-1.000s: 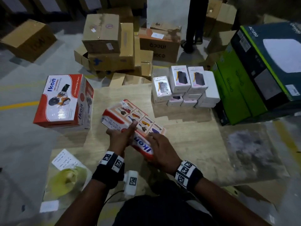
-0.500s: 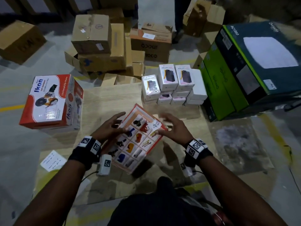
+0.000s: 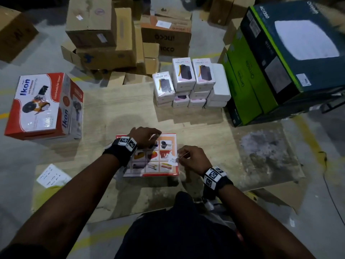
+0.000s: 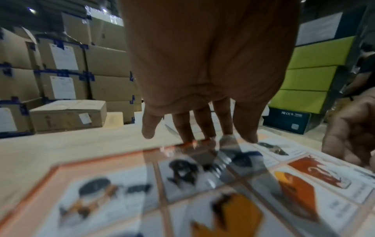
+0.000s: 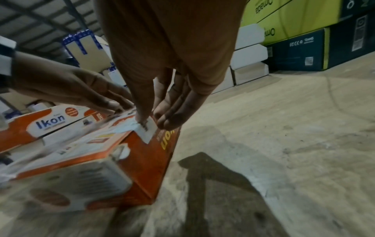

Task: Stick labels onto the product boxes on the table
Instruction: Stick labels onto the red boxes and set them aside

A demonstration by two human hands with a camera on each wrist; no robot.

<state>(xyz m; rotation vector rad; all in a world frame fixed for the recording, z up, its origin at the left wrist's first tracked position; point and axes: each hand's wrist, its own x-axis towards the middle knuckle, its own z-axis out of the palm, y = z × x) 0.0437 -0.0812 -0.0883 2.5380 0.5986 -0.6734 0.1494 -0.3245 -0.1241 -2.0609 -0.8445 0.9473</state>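
1. An orange Ikon box [image 3: 164, 166] lies flat on the table [image 3: 119, 113] near the middle of its near edge, its face of small product pictures turned up.
2. The left hand [image 3: 143, 136] rests on the far left part of that face with straight, spread fingers [image 4: 183, 128], the tips touching the glossy wrap; it grips nothing.
3. The right hand [image 3: 192, 157] is at the box's right edge, thumb and forefinger pinching a small white label [image 3: 172, 161].
4. In the right wrist view the label [image 5: 147, 131] lies over the top right edge of the box [image 5: 146, 163], part on the face and part hanging over the orange side; the other fingers [image 5: 176, 112] are loosely straight just beside it.
5. A second Ikon box [image 3: 44, 107], larger and white with a red border, stands at the table's left edge, well apart from the hands.
6. A stack of small white boxes [image 3: 188, 85] sits at the far edge, right of middle.
7. Green boxes [image 3: 242, 81] with a dark box [image 3: 298, 49] on top stand at the far right corner.
8. A white sheet [image 3: 53, 175] with print lies at the near left corner.
9. Brown cartons [image 3: 104, 34] are piled on the floor beyond the far edge.
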